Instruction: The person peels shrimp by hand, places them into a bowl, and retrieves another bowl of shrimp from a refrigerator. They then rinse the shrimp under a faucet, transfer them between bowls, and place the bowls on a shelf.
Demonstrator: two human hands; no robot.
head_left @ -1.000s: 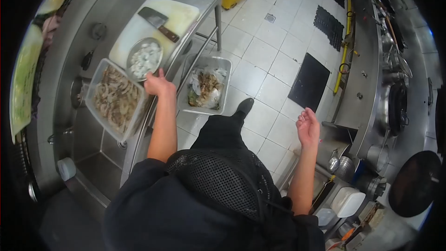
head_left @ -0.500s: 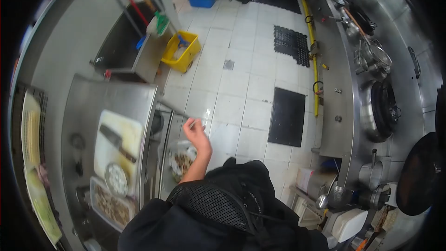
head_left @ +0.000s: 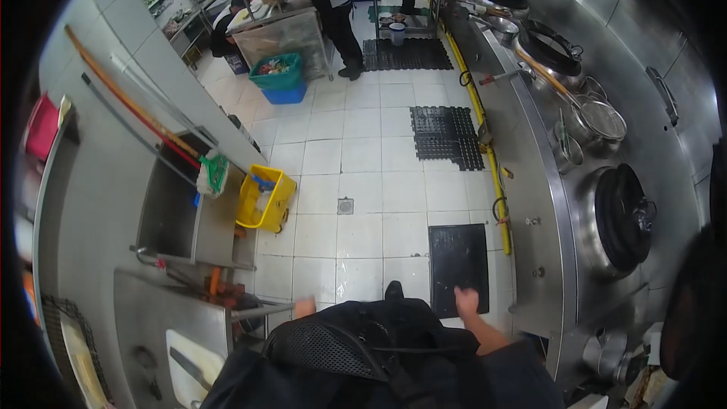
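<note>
My left hand (head_left: 304, 307) is low in front of my body, small and blurred, right at the end of a metal rail (head_left: 265, 311). Its fingers are too smeared to make out. Over the black floor mat (head_left: 459, 257) hangs my right hand (head_left: 467, 301), its fingers curled in and nothing showing in them. To the left, a knife (head_left: 189, 367) lies on a white cutting board (head_left: 176, 386) on the steel counter (head_left: 155, 295).
A yellow mop bucket (head_left: 266, 198) stands beside a steel sink (head_left: 216, 223) with mop handles leaning in it. Woks (head_left: 622, 216) line the stove at right, a yellow pipe (head_left: 485, 136) below. Ahead are a green-lined bin (head_left: 277, 76) and a person (head_left: 329, 11) at a counter.
My view has lifted and moved forward along the aisle. The cutting board has slid down toward the lower edge. My right hand has come into view; my left hand is lower.
</note>
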